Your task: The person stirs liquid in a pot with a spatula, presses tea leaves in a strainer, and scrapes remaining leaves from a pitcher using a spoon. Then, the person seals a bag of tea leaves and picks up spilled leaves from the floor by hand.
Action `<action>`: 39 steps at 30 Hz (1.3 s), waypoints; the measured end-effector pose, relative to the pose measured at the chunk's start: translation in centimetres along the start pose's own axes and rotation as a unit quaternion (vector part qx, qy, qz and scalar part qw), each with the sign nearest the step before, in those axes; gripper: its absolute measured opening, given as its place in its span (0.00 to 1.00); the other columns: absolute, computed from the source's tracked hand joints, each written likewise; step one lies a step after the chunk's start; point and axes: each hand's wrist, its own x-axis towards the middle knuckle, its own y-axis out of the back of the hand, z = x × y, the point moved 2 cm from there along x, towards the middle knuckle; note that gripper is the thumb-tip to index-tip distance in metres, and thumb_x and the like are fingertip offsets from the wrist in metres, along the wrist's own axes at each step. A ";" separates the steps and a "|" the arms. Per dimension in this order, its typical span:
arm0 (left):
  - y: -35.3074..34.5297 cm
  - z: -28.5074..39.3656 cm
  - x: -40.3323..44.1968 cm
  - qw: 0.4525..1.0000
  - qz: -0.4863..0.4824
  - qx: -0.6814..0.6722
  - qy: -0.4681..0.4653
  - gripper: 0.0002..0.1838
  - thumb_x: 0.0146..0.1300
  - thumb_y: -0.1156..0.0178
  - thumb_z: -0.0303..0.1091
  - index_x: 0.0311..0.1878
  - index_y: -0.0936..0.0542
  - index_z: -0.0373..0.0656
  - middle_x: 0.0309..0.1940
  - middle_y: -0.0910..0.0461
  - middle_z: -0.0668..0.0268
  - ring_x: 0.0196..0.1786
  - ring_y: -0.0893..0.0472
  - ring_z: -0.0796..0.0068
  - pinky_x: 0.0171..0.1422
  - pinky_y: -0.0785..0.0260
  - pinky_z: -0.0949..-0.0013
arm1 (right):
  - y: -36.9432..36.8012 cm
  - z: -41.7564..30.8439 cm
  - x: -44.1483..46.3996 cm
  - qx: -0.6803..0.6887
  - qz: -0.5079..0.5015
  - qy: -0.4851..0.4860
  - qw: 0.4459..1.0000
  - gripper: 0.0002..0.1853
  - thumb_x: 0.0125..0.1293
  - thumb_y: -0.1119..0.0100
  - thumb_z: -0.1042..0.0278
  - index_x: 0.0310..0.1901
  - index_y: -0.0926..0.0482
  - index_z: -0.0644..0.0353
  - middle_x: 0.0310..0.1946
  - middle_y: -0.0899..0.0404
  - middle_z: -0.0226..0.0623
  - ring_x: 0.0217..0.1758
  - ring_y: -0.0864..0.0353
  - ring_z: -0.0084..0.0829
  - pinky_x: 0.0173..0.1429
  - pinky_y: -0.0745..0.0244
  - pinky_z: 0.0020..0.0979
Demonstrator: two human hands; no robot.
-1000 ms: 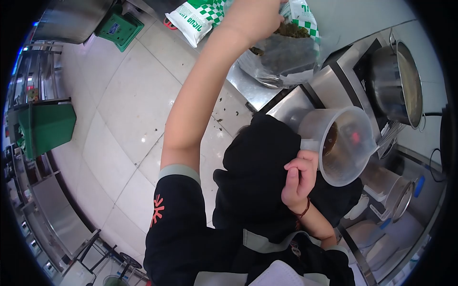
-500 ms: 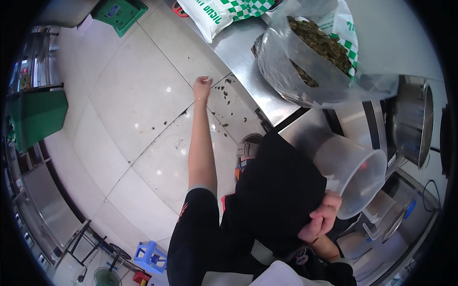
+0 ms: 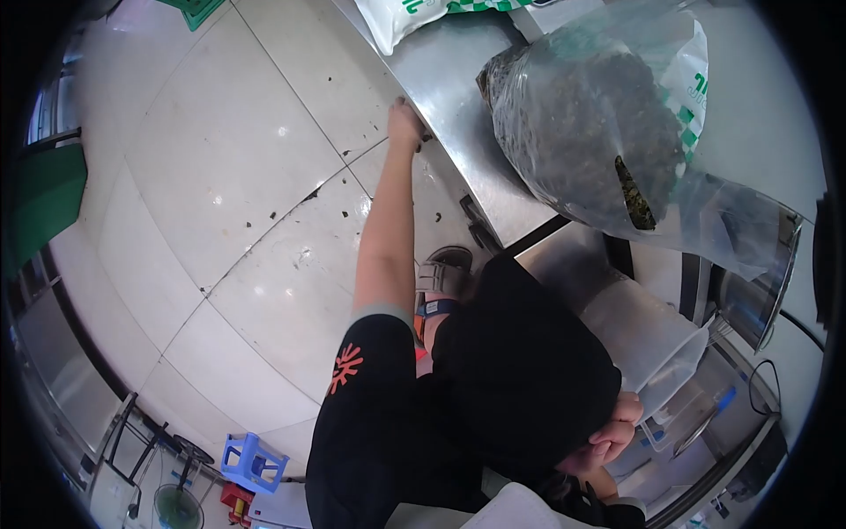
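My left hand (image 3: 405,125) reaches down low beside the edge of the steel surface, close to dark leaf bits (image 3: 426,137) on the tiled floor. Its fingers are blurred, so their grip is unclear. Against the side of my black-clad knee (image 3: 529,353) rests my right hand (image 3: 610,434), fingers curled closed; whatever they may hold is hidden. A large clear plastic bag (image 3: 564,97) of dark dried leaves sits on the steel surface (image 3: 449,79), its film folded over most of the leaves. Some leaves (image 3: 633,196) show through a gap.
A white and green printed packet (image 3: 405,19) lies at the back. Right of my knee is a translucent plastic tub (image 3: 639,335). More leaf bits (image 3: 273,215) dot the floor (image 3: 238,141). A blue stool (image 3: 254,462) and a green bin (image 3: 44,194) stand to the left.
My left hand has moved forward and right, toward the steel edge. The view has shifted, and the bag's film now covers more of the leaves. My right hand stays closed by my knee.
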 end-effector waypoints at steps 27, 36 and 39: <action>7.0 -9.2 -19.8 0.990 0.071 -0.083 0.090 0.06 0.54 0.43 0.28 0.35 0.22 0.38 0.35 0.27 0.57 0.32 0.24 0.62 0.38 0.29 0.67 | 1.1 -0.6 -0.7 -0.007 -0.030 0.011 0.999 0.13 0.59 0.50 0.58 0.22 0.37 0.52 0.28 0.39 0.30 0.36 0.38 0.28 0.47 0.41 0.34; 7.9 -8.4 -15.2 0.991 0.052 -0.065 0.110 0.09 0.53 0.39 0.32 0.35 0.22 0.40 0.37 0.26 0.57 0.31 0.24 0.60 0.39 0.29 0.66 | 1.2 -0.9 -0.6 -0.006 -0.044 0.021 0.999 0.12 0.62 0.51 0.57 0.25 0.37 0.52 0.30 0.38 0.31 0.36 0.38 0.28 0.48 0.41 0.33; 6.9 -6.6 -16.8 0.997 -0.062 -0.047 0.004 0.11 0.50 0.37 0.34 0.37 0.22 0.40 0.40 0.27 0.58 0.38 0.24 0.57 0.46 0.30 0.62 | 2.1 -0.8 -0.8 -0.020 -0.063 0.010 0.998 0.09 0.59 0.52 0.58 0.26 0.35 0.51 0.30 0.38 0.32 0.35 0.38 0.30 0.45 0.41 0.34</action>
